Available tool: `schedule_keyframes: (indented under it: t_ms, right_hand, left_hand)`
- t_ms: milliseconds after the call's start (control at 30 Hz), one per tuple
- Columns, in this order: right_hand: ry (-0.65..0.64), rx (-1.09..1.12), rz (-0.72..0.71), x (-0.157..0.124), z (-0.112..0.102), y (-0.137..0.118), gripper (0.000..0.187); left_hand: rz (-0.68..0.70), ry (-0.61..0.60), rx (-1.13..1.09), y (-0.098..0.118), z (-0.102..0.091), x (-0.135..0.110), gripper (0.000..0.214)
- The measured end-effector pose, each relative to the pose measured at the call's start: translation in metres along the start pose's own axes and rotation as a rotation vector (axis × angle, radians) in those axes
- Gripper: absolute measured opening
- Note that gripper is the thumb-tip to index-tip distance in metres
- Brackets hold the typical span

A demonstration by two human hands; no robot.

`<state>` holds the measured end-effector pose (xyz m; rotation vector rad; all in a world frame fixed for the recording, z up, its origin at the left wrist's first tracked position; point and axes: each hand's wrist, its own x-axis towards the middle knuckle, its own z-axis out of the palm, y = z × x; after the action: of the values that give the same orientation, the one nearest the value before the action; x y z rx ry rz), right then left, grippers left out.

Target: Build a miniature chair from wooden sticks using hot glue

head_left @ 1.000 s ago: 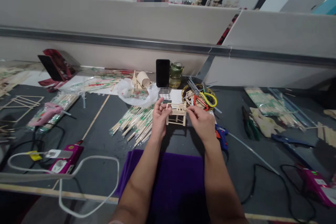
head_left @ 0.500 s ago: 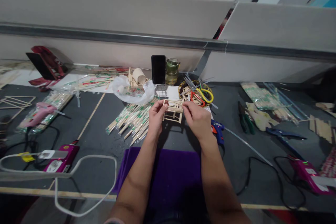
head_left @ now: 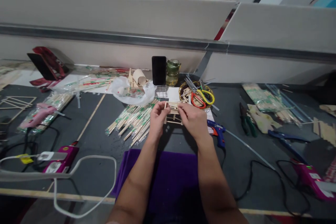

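Observation:
A small frame model built of thin wooden sticks [head_left: 173, 112] is held up between both hands over the dark table. My left hand [head_left: 157, 120] pinches its left upright with closed fingers. My right hand [head_left: 193, 120] is closed on its right side and covers part of it. A heap of wrapped bamboo chopsticks [head_left: 132, 120] lies just left of my left hand. A blue glue gun [head_left: 216, 131] lies right of my right hand.
A black phone [head_left: 159, 70] stands upright behind the model beside a green jar [head_left: 173, 73]. A basket [head_left: 183, 92] holds scissors and stick offcuts. Green pliers [head_left: 245, 124], magenta glue guns [head_left: 61, 157], cables and a purple cloth [head_left: 170, 178] surround the work spot.
Both hands have drawn a little closer together around the stick model, and my right hand now covers more of it. The view has shifted slightly.

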<state>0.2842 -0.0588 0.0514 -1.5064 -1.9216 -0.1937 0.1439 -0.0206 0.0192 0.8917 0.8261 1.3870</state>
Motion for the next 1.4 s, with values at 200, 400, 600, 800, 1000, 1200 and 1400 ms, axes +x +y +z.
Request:
schedule_keyframes:
  t_ms: [200,400,600,800,1000,1200,1400]
  right_hand:
    - [0.132,0.003,0.117,-0.001,-0.016,0.006,0.023]
    - [0.164,-0.007,0.148,-0.003,-0.018,0.012,0.023]
    - [0.121,-0.008,0.156,-0.004,-0.019,0.013,0.024]
    - [0.009,0.048,0.070,-0.005,-0.024,0.001,0.023]
    - [-0.059,0.127,0.020,-0.012,-0.026,-0.013,0.022]
    - [0.009,0.622,0.416,-0.028,-0.026,-0.007,0.013]
    - [0.301,1.637,1.022,-0.049,-0.018,0.021,0.035]
  left_hand:
    - [-0.024,0.131,-0.084,-0.002,-0.008,0.008,0.044]
    - [-0.060,0.145,-0.066,-0.005,-0.013,0.011,0.051]
    - [-0.059,0.106,0.084,-0.012,-0.015,0.014,0.050]
    - [0.305,0.215,0.608,0.000,-0.021,0.009,0.032]
    - [0.980,0.104,1.001,0.031,-0.004,-0.022,0.023]
    - [0.990,-0.430,1.268,0.019,0.005,-0.020,0.023]
    - [0.777,-0.143,0.960,0.016,0.003,-0.018,0.027]
